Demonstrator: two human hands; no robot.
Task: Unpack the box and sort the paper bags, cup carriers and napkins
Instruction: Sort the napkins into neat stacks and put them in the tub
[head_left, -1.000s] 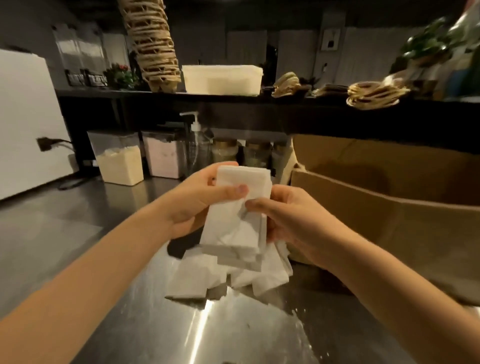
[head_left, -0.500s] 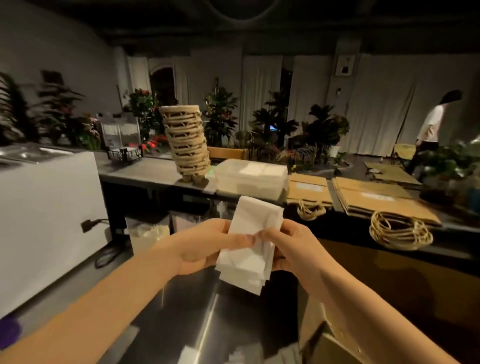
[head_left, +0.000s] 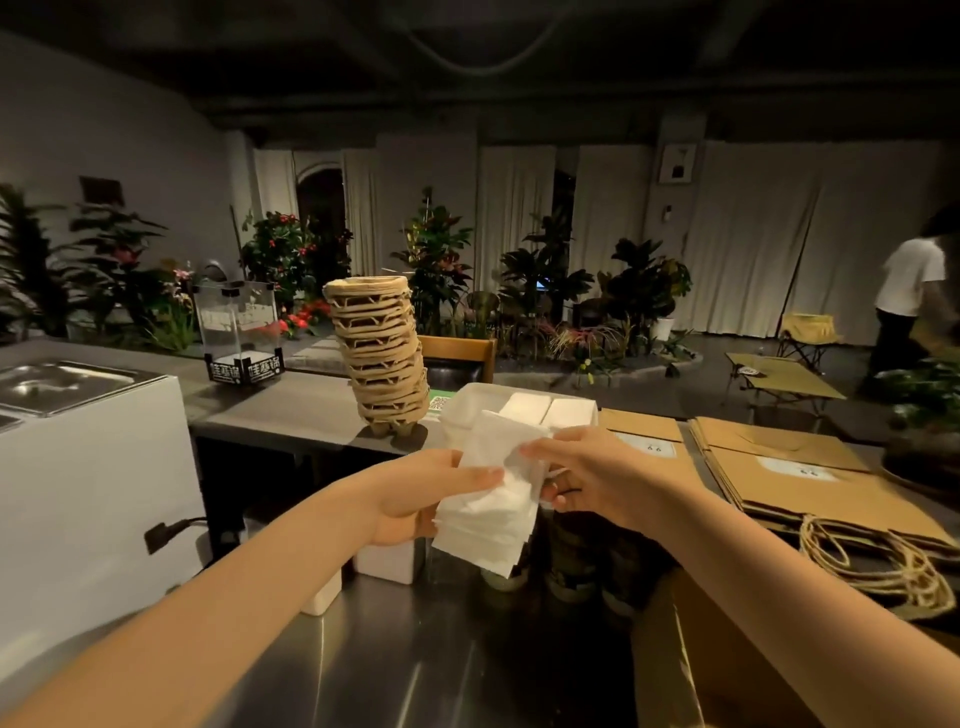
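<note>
Both my hands hold one stack of white napkins (head_left: 493, 499) in the air in front of the raised counter. My left hand (head_left: 415, 493) grips its left side and my right hand (head_left: 587, 483) pinches its right edge. Just beyond, a white tray (head_left: 467, 408) on the counter holds two piles of napkins (head_left: 550, 410). A tall stack of brown cup carriers (head_left: 382, 353) stands left of the tray. Flat brown paper bags (head_left: 789, 467) with twine handles lie to the right. A corner of the cardboard box (head_left: 727, 670) shows at the lower right.
A white appliance (head_left: 88, 499) with a metal lid stands at the left. White tubs (head_left: 387, 561) and jars sit under the counter on the steel worktop (head_left: 405, 665). A clear display case (head_left: 236, 332) is on the counter. A person (head_left: 906, 306) stands far right among plants.
My hands have lifted the napkin stack off the steel worktop and carried it up toward the white tray. The camera has tilted up from the box to the counter top.
</note>
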